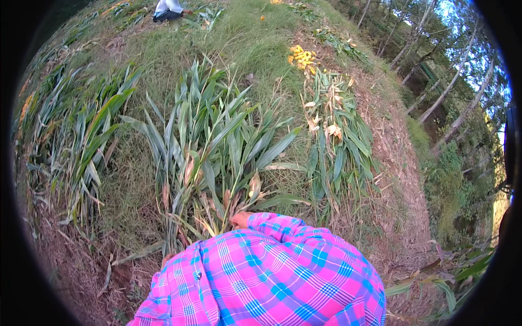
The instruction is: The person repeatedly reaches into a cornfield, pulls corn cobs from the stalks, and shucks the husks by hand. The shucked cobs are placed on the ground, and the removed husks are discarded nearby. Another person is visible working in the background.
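Observation:
A heap of cut maize stalks [220, 134] with long green leaves lies in front of me, their lower ends towards my body. At the near end of this heap, my right hand [240, 220] touches the stalks beside some dry husks; its fingers are mostly hidden. Just beyond that hand, a maize ear [255, 187] sits in a pale, partly opened husk. Only a small part of my left hand [167, 259] shows, low at the left side of the heap. My plaid shirt covers the rest of it, so its grip is hidden.
More cut maize lies in a row at left [89, 142] and in a bundle at right [340, 138]. Beyond the right bundle is a pile of husked yellow ears [302, 58]. A person [168, 10] crouches far off. Trees [448, 85] line a slope at right.

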The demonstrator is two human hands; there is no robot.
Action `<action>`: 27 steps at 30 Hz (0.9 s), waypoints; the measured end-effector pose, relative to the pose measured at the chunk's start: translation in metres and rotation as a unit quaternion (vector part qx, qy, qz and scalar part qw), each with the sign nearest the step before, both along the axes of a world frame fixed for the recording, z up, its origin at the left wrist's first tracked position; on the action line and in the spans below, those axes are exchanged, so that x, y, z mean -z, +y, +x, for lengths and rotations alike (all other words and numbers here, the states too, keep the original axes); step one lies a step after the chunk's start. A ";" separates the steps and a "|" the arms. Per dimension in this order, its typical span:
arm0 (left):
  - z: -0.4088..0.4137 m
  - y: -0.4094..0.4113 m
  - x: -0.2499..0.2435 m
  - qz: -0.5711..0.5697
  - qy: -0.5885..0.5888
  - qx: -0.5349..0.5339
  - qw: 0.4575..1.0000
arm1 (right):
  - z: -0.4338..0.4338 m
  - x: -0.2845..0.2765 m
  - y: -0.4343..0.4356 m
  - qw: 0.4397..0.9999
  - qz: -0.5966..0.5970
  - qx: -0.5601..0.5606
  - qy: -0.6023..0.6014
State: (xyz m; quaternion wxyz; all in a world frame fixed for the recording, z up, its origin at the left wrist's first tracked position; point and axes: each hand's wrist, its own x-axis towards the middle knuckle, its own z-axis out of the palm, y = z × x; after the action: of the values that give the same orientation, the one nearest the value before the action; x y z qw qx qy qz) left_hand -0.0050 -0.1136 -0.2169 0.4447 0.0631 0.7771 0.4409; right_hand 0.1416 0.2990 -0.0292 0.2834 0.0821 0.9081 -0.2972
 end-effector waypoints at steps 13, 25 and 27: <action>0.059 0.042 -0.092 -0.146 -0.063 -0.078 0.984 | 0.006 0.029 0.044 0.987 -0.003 0.083 -0.137; 0.129 0.054 -0.089 -0.132 -0.208 -0.351 0.903 | -0.087 0.162 0.076 0.994 -0.016 0.014 -0.103; 0.149 0.060 -0.083 -0.144 -0.238 -0.398 0.874 | -0.138 0.182 0.074 0.997 0.011 -0.023 -0.078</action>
State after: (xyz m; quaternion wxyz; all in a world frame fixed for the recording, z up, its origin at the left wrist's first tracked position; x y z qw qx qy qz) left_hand 0.1445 -0.0539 -0.1337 0.4072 -0.4234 0.6619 0.4657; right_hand 0.0041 0.3732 -0.2108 0.3592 0.0869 0.8880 -0.2737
